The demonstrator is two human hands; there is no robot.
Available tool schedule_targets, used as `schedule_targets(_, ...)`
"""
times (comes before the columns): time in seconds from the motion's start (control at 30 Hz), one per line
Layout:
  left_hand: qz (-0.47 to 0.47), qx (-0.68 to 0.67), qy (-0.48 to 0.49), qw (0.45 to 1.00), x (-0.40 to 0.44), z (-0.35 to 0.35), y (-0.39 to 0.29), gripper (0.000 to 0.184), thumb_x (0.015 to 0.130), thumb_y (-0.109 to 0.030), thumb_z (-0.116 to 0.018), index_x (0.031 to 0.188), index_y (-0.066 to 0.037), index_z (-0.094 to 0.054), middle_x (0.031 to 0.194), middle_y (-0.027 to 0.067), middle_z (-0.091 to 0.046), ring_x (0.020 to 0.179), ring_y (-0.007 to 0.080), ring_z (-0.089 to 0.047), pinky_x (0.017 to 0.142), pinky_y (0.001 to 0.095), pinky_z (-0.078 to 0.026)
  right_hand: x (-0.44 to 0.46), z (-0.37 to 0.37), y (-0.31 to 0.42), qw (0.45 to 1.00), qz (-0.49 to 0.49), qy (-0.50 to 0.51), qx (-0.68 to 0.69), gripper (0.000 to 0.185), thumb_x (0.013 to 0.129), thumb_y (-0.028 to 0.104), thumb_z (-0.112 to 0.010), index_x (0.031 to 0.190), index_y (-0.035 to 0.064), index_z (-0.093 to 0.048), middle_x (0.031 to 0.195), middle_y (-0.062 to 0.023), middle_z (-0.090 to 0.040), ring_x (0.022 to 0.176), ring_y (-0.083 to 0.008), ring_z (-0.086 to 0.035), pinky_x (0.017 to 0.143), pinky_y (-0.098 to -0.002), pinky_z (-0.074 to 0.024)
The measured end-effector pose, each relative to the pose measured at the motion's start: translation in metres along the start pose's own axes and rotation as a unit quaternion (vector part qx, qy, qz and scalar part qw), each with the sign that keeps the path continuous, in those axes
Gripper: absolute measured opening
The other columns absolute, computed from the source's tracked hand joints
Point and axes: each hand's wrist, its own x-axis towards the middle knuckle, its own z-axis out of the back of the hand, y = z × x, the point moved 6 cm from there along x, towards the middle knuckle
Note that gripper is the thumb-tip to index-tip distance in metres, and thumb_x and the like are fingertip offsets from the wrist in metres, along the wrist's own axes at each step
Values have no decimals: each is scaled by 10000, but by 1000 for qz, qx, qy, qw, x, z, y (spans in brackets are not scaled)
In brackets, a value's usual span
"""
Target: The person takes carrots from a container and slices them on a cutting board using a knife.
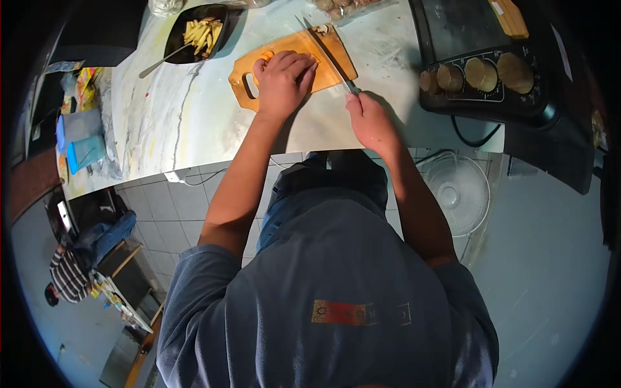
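Note:
My left hand lies over the wooden cutting board, fingers curled down on an orange piece of food, perhaps carrot. Bits of orange show on both sides of the fingers; most of the piece is hidden under the hand. In my right hand is the handle of a long knife. Its blade slants up and left across the right part of the board, a little apart from my left fingers. A small pale and dark scrap lies by the blade near the board's far edge.
A black bowl of pale yellow strips, with a utensil handle over its rim, stands far left. Behind the board lies a plastic bag of roundish brown items. A black appliance with knobs stands right; a fan is below.

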Motion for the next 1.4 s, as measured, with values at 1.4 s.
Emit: schedule_targets(1.4,-19,-46,-30,998,-2,1,0,98,778,-135,-740,869,-104,-719,927,1,-708,942,203,-633,861,367,-399,3,-6,34,998,-5,-19,-51,476,1014,399,-358,961,-4,-605,946,-256,-653,952,-468,-588,869,-523,-450)
